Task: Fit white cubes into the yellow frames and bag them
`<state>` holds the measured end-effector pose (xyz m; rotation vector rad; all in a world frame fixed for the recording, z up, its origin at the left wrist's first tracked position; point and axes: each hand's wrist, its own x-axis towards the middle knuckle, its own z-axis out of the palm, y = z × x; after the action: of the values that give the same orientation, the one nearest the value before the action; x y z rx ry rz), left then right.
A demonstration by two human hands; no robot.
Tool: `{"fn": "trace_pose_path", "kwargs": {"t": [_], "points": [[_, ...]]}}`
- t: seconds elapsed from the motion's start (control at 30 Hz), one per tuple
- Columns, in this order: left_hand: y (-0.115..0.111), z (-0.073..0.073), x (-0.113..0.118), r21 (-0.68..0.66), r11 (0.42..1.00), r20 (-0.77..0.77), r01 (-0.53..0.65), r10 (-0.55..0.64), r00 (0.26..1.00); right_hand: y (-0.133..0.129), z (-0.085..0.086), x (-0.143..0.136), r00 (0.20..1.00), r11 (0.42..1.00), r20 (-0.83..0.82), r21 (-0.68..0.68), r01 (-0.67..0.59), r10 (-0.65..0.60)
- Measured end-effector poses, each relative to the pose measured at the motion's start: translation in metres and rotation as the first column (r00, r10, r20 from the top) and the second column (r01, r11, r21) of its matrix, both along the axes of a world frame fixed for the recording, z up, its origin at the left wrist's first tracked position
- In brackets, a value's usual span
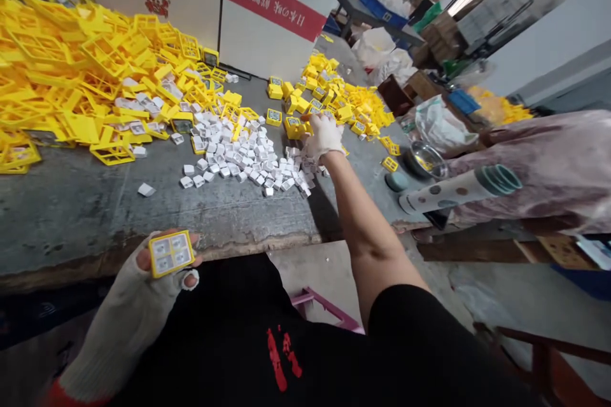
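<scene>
My left hand, in a white glove with bare fingertips, holds a yellow square frame with white inserts in its four openings, just off the table's front edge. At the far side of the white pieces, my gloved right hand reaches out with its fingers curled on a yellow piece; the fingertips are partly hidden. A heap of small white square pieces lies between the hands. Several filled yellow frames sit close to the right hand.
A large pile of empty yellow frames covers the table's left. Behind stands a printed white carton. More yellow pieces spread to the right, near a metal bowl and a tumbler lying on its side. Another person's patterned clothing shows at right.
</scene>
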<state>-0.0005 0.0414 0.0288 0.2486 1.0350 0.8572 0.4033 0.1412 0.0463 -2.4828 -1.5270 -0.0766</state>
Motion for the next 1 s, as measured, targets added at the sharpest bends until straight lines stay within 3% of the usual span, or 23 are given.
{"fn": "trace_pose_path", "kwargs": {"t": [0.07, 0.17, 0.27, 0.3, 0.37, 0.43, 0.47, 0.53, 0.6, 0.67, 0.77, 0.87, 1.0], "points": [[-0.003, 0.006, 0.0, 0.08, 0.997, -0.052, 0.022, -0.018, 0.999, 0.017, 0.0, 0.021, 1.0, 0.997, 0.03, -0.072, -0.009, 0.011], [-0.008, 0.009, -0.001, 0.18, 0.981, -0.107, 0.07, -0.051, 0.993, 0.022, 0.001, 0.029, 0.996, 0.992, 0.029, -0.102, -0.076, 0.079], [-0.013, 0.001, -0.004, 0.222, 0.972, -0.104, 0.074, -0.051, 0.993, 0.008, 0.01, 0.015, 0.942, 0.945, -0.077, 0.013, -0.328, 0.328], [-0.016, -0.003, -0.006, 0.234, 0.969, -0.098, 0.077, -0.056, 0.994, 0.002, 0.013, 0.004, 0.884, 0.89, -0.114, 0.027, -0.454, 0.454], [-0.021, -0.01, -0.007, 0.244, 0.966, -0.069, 0.087, -0.072, 0.995, -0.008, 0.018, -0.026, 0.722, 0.725, -0.187, -0.061, -0.685, 0.666], [-0.027, -0.014, -0.008, 0.24, 0.967, -0.024, 0.089, -0.086, 0.996, -0.016, 0.019, -0.065, 0.605, 0.561, -0.257, -0.229, -0.795, 0.753], [-0.03, -0.014, -0.008, 0.238, 0.967, -0.004, 0.088, -0.09, 0.996, -0.018, 0.017, -0.084, 0.589, 0.516, -0.28, -0.293, -0.805, 0.758], [-0.036, -0.014, -0.008, 0.241, 0.967, 0.024, 0.081, -0.089, 0.996, -0.022, 0.011, -0.116, 0.615, 0.52, -0.288, -0.345, -0.782, 0.734], [-0.04, -0.014, -0.01, 0.237, 0.97, 0.045, 0.063, -0.076, 0.996, -0.028, 0.002, -0.133, 0.677, 0.598, -0.248, -0.328, -0.732, 0.693], [-0.042, -0.014, -0.013, 0.223, 0.974, 0.067, 0.041, -0.058, 0.996, -0.038, -0.007, -0.136, 0.723, 0.659, -0.201, -0.305, -0.688, 0.661], [-0.044, -0.016, -0.016, 0.23, 0.973, 0.108, 0.038, -0.064, 0.992, -0.059, -0.018, -0.13, 0.746, 0.689, -0.136, -0.303, -0.658, 0.652], [-0.045, -0.016, -0.016, 0.252, 0.966, 0.131, 0.059, -0.094, 0.987, -0.086, -0.019, -0.132, 0.685, 0.674, -0.146, -0.123, -0.728, 0.713], [-0.05, -0.014, -0.011, 0.257, 0.964, 0.144, 0.074, -0.113, 0.983, -0.118, -0.001, -0.155, 0.472, 0.525, -0.254, 0.22, -0.822, 0.844]]}}
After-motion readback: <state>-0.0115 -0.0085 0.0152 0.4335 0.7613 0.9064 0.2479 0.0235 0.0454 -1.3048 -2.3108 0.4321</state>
